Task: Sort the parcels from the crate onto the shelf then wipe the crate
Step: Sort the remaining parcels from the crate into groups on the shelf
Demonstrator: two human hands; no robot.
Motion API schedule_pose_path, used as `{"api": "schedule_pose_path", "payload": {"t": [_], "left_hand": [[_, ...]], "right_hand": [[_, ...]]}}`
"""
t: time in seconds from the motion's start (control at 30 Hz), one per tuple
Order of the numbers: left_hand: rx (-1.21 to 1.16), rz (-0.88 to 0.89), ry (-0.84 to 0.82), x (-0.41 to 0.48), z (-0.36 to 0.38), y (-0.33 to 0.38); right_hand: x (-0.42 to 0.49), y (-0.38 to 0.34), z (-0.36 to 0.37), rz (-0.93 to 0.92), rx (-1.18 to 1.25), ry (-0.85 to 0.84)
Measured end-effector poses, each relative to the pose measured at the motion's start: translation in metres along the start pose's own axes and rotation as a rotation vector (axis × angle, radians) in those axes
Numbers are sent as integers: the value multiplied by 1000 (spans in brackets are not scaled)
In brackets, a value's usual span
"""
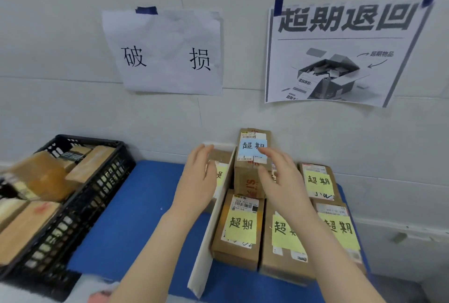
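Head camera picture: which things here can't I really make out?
- Parcel left of the white divider: mostly hidden by the left hand.
- Middle front parcel's yellow note: second character covered by the right forearm.
- Black crate: blurred, cut off by the left edge; parcel count unclear.
- Barcode label: print too small.

left wall sheet (167, 52): 破损 | right poster (340, 52): 超期退回 | parcel notes (241, 226): 超期

crate (97, 181) (holding parcels (36, 176)) sits left of divider (213, 217).
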State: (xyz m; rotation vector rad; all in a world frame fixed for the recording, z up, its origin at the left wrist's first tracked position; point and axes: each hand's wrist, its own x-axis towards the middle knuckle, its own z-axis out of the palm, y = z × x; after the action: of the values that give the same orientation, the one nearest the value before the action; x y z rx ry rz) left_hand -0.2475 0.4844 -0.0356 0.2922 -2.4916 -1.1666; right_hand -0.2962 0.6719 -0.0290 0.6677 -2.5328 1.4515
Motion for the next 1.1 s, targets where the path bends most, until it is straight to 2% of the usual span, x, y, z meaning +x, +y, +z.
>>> {"api": "schedule_pose_path", "payload": {"t": [0.2, 0.33, 0.5, 0.8, 1.1], "left_hand": [[379, -111, 92, -72, -61, -14], [436, -145, 163, -106, -125, -35], [416, -150, 255, -146, -196, -67], [716, -186, 133, -218, -334, -166], [659, -250, 121, -196, -374, -223]], "right_hand": [[-30, -51, 66, -159, -59, -249], [-50, -101, 114, -246, -90, -338], [-74, -163, 168, -290, -58, -334], [-117, -256, 305, -246, -112, -393], [-100, -270, 382, -193, -95, -451]]}}
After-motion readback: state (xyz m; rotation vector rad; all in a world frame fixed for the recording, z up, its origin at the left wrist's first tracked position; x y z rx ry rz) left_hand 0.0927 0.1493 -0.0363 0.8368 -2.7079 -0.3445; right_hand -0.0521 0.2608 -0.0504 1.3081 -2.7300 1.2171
